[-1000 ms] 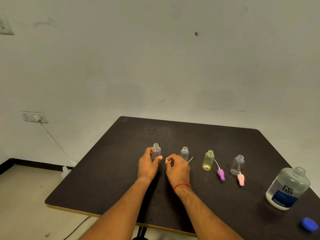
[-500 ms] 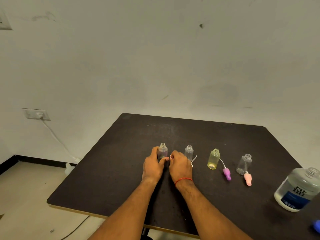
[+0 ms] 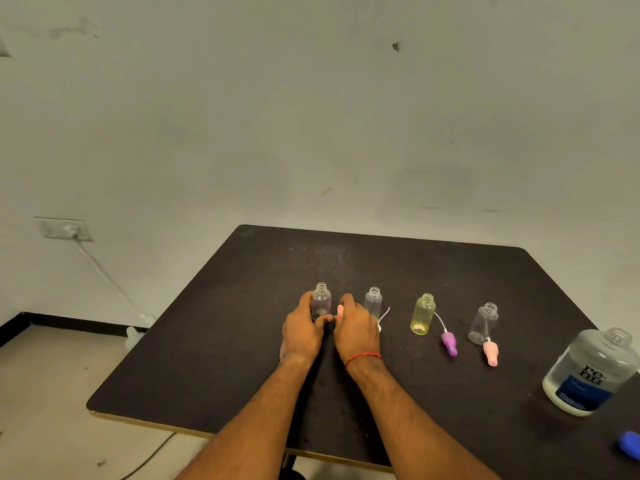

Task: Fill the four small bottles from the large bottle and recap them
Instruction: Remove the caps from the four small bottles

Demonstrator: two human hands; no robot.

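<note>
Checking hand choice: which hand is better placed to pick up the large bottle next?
Right. The large bottle stands far to the right, on the right hand's side, though it pinches a cap; the left hand grips the leftmost small bottle.

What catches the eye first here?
Four small open bottles stand in a row on the dark table, the yellow bottle brightest. The left hand grips the leftmost bottle while the right hand pinches a small cap beside it. A large open bottle stands far right.
</note>
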